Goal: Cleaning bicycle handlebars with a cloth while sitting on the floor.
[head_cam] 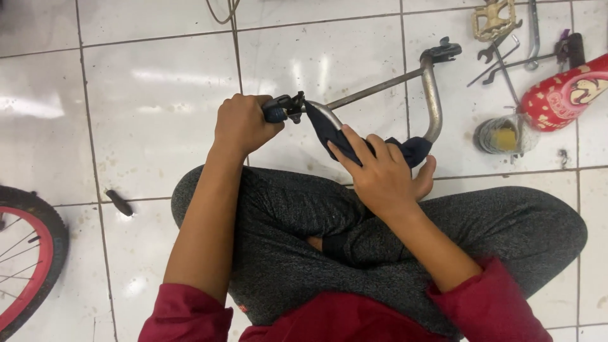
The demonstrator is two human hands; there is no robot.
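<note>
I sit cross-legged on a white tiled floor. My left hand (244, 123) is closed around the dark grip end of a curved metal bicycle handlebar (432, 95), which lies across the floor in front of my knees. My right hand (380, 174) presses a dark blue cloth (411, 149) against the bar's lower bend, fingers spread over the cloth. A thin metal rod (373, 88) runs from the left grip toward the bar's far end, which carries a black clamp.
A bicycle wheel with red rim (28, 259) lies at the left edge. At the top right lie a metal pedal (494, 18), several wrenches (506, 60), a small open tin (503, 136) and a red patterned part (567, 92). A small dark piece (119, 202) rests on the floor.
</note>
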